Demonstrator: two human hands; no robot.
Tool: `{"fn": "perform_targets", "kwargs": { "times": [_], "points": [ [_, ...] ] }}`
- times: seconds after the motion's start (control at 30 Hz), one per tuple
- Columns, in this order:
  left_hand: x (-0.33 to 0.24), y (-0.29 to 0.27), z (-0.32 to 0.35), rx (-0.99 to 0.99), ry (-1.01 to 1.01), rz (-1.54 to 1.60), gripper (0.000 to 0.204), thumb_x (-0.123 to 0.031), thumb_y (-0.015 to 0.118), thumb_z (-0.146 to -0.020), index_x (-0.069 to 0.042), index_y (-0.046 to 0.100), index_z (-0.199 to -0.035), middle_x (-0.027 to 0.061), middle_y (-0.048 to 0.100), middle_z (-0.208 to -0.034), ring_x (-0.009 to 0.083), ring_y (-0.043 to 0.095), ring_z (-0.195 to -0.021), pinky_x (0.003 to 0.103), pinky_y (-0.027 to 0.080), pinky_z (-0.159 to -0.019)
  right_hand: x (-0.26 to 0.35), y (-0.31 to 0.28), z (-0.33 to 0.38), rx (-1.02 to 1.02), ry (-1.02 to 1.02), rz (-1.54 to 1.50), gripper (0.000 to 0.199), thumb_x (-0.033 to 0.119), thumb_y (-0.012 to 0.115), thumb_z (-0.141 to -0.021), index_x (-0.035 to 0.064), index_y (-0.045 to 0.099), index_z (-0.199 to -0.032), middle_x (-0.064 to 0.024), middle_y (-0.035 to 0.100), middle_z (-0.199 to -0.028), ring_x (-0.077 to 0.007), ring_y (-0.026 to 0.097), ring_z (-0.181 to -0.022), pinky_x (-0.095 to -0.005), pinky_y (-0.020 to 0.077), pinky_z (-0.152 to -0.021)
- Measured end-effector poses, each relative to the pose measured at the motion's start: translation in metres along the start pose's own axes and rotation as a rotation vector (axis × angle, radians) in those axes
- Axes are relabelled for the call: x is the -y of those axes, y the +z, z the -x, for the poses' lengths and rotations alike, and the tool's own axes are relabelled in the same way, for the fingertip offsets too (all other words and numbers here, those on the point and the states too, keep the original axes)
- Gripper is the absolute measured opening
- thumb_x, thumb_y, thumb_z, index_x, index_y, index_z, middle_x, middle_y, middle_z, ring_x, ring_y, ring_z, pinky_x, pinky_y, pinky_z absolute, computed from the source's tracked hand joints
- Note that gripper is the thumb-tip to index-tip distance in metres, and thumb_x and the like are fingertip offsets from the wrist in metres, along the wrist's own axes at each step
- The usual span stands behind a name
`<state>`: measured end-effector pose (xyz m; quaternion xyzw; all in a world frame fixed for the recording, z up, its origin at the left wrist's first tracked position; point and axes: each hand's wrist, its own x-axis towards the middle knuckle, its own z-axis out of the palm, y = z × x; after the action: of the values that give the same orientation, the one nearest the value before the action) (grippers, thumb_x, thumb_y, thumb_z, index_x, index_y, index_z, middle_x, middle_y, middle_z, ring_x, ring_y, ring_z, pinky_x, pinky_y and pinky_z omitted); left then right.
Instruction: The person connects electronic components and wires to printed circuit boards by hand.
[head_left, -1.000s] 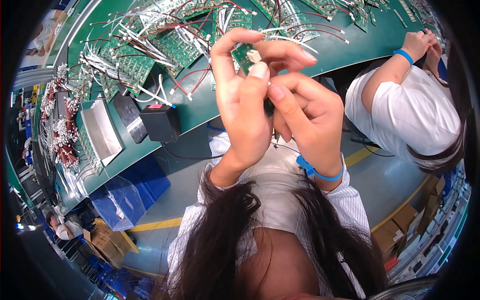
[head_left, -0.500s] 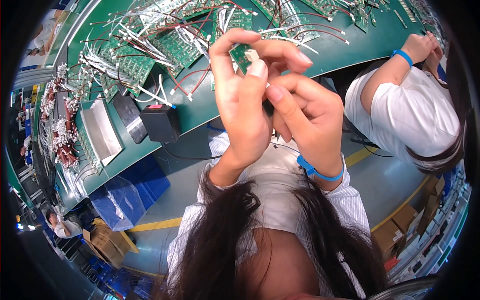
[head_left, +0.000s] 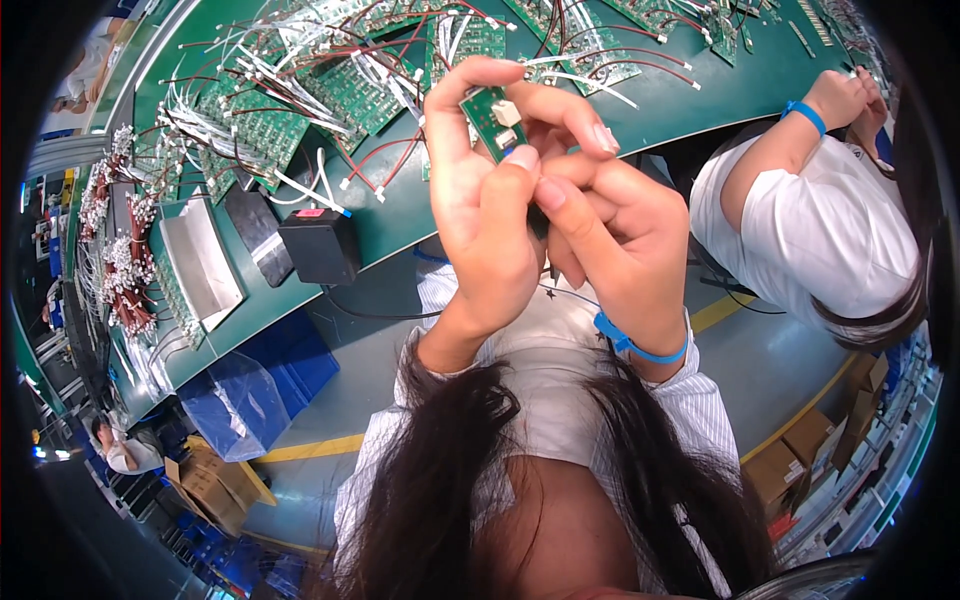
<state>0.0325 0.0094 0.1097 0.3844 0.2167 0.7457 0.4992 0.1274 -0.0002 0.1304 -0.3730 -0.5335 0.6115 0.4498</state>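
While a flat green table [head_left: 685,112] stands over grey floor [head_left: 365,362], left fingers [head_left: 521,157] pinch a thin green board [head_left: 490,122], right fingertips [head_left: 551,193] pressed together.

Left: black box [head_left: 322,252] sits on the green table [head_left: 690,112], flat dark thing [head_left: 260,236] and silver tray [head_left: 197,255] farther left | Near left: blue bag [head_left: 300,362], big brown box [head_left: 213,490], yellow floor line [head_left: 312,450] | Right: person [head_left: 825,225] wears white top, blue wristband [head_left: 804,113] | Near right: brown boxes [head_left: 774,472]
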Motion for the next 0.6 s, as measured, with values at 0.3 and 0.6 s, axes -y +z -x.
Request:
{"fn": "perform_targets", "kwargs": {
  "times": [0.3, 0.6],
  "points": [
    [-0.0023, 0.0011, 0.0013, -0.003, -0.032, -0.001, 0.04, -0.008, 0.035, -0.079, 0.002, 0.023, -0.116, 0.02, 0.052, -0.085, 0.0207, 0.05, -0.08, 0.032, 0.04, -0.078, -0.0005, 0.0006, 0.0004, -0.011, 0.0, 0.017, 0.01, 0.005, 0.055, -0.082, -0.0028, 0.059, -0.085, -0.0023, 0.06, -0.06, -0.0005, 0.046, -0.054, -0.016, 0.0352, -0.045],
    [-0.0015, -0.0018, 0.0003, 0.0, -0.04, 0.147, 0.044, -0.019, 0.036, -0.079, 0.001, 0.025, -0.117, 0.0202, 0.05, -0.086, 0.0255, 0.049, -0.081, 0.038, 0.039, -0.079, 0.0047, 0.0017, 0.0003, 0.009, 0.048, 0.005, 0.01, 0.006, 0.053, -0.083, -0.001, 0.059, -0.083, -0.0009, 0.059, -0.06, 0.0001, 0.044, -0.05, -0.0159, 0.033, -0.043]
  ]
}}
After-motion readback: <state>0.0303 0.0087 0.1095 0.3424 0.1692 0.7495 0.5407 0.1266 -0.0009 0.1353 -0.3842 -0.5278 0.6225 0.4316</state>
